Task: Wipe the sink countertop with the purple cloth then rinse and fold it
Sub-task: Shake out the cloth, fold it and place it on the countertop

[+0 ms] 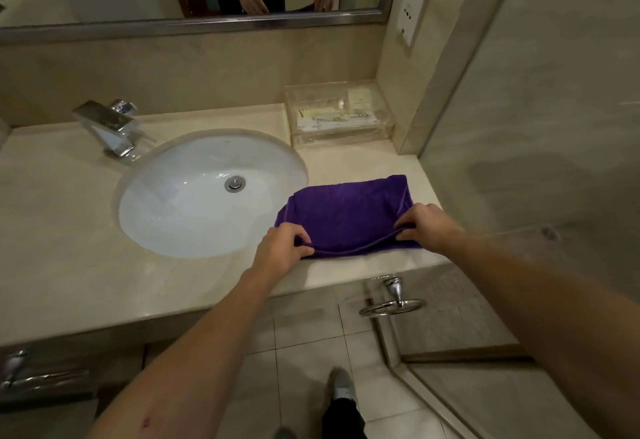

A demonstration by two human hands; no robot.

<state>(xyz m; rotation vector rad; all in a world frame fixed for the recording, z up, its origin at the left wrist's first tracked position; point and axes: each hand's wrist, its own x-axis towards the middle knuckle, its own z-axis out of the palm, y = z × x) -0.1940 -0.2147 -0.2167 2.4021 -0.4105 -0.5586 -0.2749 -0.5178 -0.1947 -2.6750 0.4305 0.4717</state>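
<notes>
The left hand (282,248) curls its fingers and thumb around the near left corner of the purple cloth (346,215), pinching the edge. The right hand (427,227) does the same at the near right corner, fingertips tucked under the edge and thumb on top. Between the two hands the cloth's near edge sags in a shallow curve.

The cloth lies right of centre in the frame, spread flat on the countertop (69,230) and reaching away from the hands; its left side just overlaps the rim of the sink (194,216). It looks like soft, nappy terry in a rough rectangle, apparently doubled over. The countertop is smooth, pale beige stone. The sink is a glossy white oval bowl with a metal drain, and a blocky chrome faucet (107,126) stands at upper left. A clear plastic box (339,116) sits behind the cloth.
</notes>
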